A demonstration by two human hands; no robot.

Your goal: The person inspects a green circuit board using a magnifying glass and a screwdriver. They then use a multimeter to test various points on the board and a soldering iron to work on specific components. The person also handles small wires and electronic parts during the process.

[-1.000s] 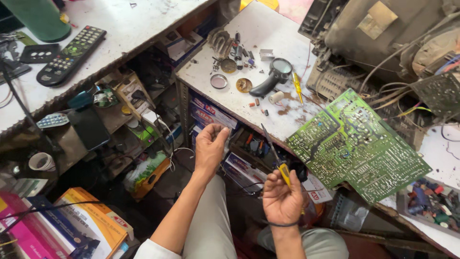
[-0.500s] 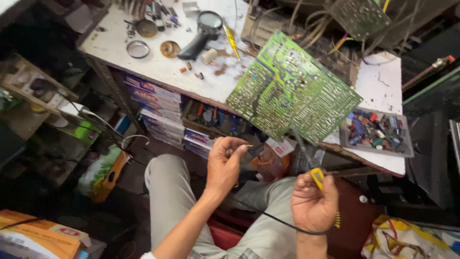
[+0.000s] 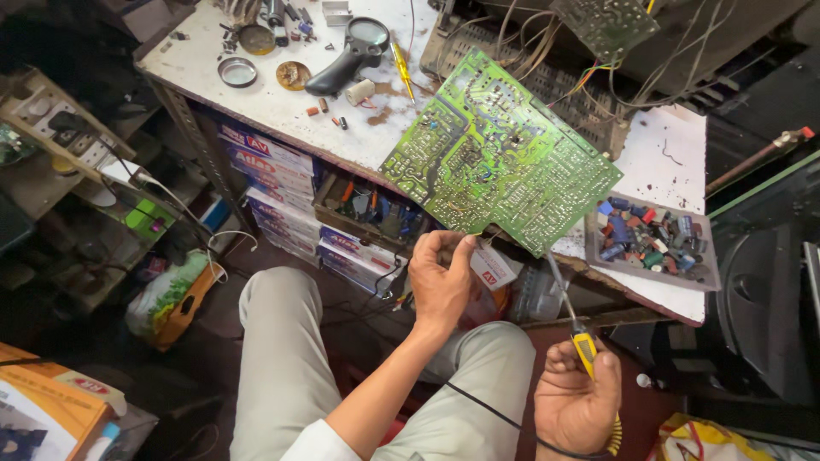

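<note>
Left hand [image 3: 440, 286] pinches something unclear under the circuit board [image 3: 500, 154]; right hand [image 3: 576, 405], grip closed on soldering iron [image 3: 571, 329], has dropped lower.

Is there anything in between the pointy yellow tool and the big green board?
Nothing visible is in the way. The right hand holds the yellow-handled soldering iron, whose thin tip points up at the green circuit board's lower edge. The left hand sits beside that edge, left of the tip.
</note>
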